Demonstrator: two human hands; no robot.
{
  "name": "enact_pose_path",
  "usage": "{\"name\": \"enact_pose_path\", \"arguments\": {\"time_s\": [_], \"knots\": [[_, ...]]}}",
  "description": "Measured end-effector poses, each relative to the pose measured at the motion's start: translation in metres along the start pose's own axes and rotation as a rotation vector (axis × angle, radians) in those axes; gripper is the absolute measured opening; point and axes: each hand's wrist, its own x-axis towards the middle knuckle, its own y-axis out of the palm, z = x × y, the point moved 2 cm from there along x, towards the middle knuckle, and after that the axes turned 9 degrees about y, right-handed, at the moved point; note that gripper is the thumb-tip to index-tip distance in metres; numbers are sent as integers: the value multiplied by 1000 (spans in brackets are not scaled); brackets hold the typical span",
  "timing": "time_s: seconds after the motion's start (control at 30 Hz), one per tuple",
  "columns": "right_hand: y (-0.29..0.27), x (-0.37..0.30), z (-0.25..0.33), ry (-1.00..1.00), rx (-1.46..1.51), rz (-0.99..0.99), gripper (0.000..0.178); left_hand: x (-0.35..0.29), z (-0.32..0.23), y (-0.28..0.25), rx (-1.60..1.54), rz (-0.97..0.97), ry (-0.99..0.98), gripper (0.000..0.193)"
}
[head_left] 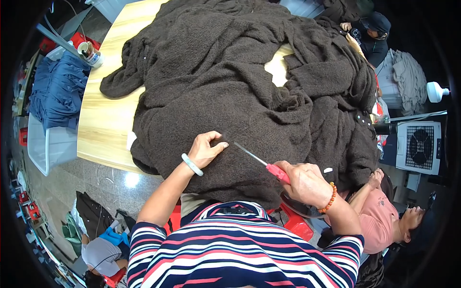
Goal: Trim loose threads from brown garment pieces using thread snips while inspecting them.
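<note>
Dark brown fuzzy knit garments (201, 105) are heaped over the table and down toward my lap. My left hand (206, 150), a pale bangle on its wrist, rests on the nearest cloth. Its thumb and forefinger come together around a small dark, blurred bit that I cannot make out. My right hand (306, 185), wearing an orange bead bracelet, grips a slim tool (277, 173) by its pinkish-red handle. The thin metal shaft slants up and left over the knit. Its tip lies just right of my left fingertips; the exact kind of tip is too small to tell.
The pale wooden table (103, 127) shows at the left. A cup (90, 54) stands on its edge, beside a bin (50, 144) of blue garments. One person (377, 36) works at the far right; another in a pink shirt (374, 223) sits close on my right. A fan unit (418, 148) stands beyond.
</note>
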Motion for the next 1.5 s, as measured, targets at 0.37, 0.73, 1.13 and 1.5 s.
{"name": "enact_pose_path", "arguments": {"time_s": [0.37,0.73,1.13,1.5], "knots": [[0,8,1,-76,118,1,32,-33,-9,-6,-79,44,-103,23],[-37,98,-17,-24,289,-373,35,-96,33,-238,488,-460,-225,11],[25,274,-81,58,407,-329,63,22,94,-207,514,-100,-117,67],[53,-28,-94,768,430,48,27,-75,43,-163,369,890,-5,35]]}}
